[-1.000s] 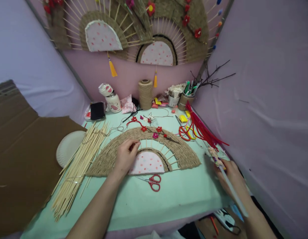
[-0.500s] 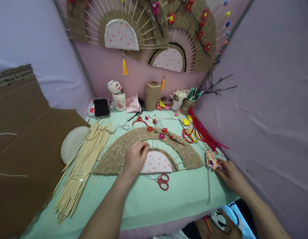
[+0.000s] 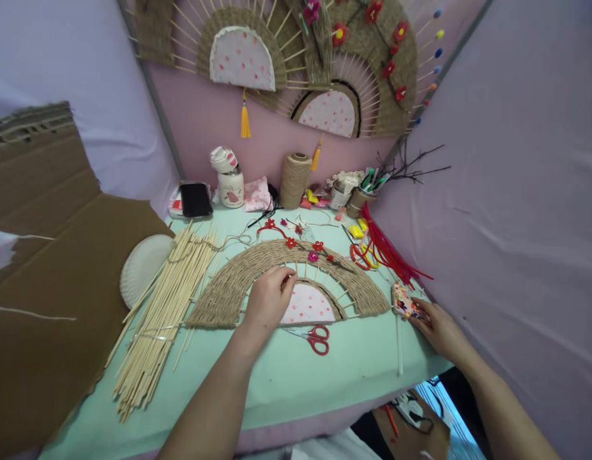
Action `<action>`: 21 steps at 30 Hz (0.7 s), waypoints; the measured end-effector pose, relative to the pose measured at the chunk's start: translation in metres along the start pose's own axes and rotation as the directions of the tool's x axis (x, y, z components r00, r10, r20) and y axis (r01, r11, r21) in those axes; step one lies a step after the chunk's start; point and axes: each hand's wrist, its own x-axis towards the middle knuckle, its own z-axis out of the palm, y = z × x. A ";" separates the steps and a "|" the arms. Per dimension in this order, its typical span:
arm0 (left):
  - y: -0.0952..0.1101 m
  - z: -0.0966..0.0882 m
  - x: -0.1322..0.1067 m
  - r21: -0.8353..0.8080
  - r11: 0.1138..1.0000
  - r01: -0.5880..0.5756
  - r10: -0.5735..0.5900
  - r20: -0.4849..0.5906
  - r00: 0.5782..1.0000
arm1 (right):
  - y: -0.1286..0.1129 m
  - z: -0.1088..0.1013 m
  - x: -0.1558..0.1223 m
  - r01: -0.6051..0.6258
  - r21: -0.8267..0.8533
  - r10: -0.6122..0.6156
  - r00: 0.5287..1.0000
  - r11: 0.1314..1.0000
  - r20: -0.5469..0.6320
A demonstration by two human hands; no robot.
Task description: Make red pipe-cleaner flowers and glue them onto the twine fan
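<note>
A half-round fan of woven jute (image 3: 238,281) with bamboo ribs and a pink dotted fabric centre (image 3: 308,306) lies on the mint-green table (image 3: 296,383). My left hand (image 3: 269,299) rests on the fan, fingers curled and pinched at a rib near the inner arc. My right hand (image 3: 437,327) lies at the table's right edge, fingers closed on a small patterned glue gun (image 3: 405,301). A white glue stick (image 3: 399,345) lies on the table just left of that hand. Red-handled scissors (image 3: 315,335) lie below the fan.
A bundle of bamboo skewers (image 3: 166,313) and a white paper plate (image 3: 140,268) lie to the left, beside brown cardboard (image 3: 46,287). Red pipe cleaners (image 3: 386,252), a jute spool (image 3: 294,181), a mug (image 3: 230,188), a phone (image 3: 196,199) and a pen cup (image 3: 359,198) stand behind. Finished fans (image 3: 296,64) hang on the wall.
My right hand let the long white stick down onto the table and now holds only the patterned glue gun at the edge. The view shifted; my left hand stays on the fan.
</note>
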 end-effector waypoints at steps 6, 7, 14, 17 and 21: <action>0.001 0.000 0.000 0.000 1.000 0.010 -0.010 0.025 1.000 | -0.004 -0.004 -0.006 -0.014 0.040 0.015 1.000 0.999 -0.024; 0.001 0.000 0.000 0.000 1.000 0.011 -0.011 0.030 0.999 | -0.005 -0.004 -0.008 -0.024 0.047 0.025 0.999 0.999 -0.031; -0.002 0.003 0.001 0.025 1.000 -0.004 0.003 0.059 0.998 | -0.005 0.002 -0.012 -0.080 0.062 0.084 0.995 0.995 -0.058; -0.003 0.003 0.001 0.038 0.999 0.009 -0.012 0.071 0.997 | -0.002 0.000 -0.014 -0.068 -0.003 0.068 0.995 0.998 -0.077; -0.004 0.004 0.002 0.064 0.998 0.029 -0.036 0.098 0.995 | -0.011 -0.012 -0.017 -0.108 -0.145 0.086 0.985 0.983 -0.152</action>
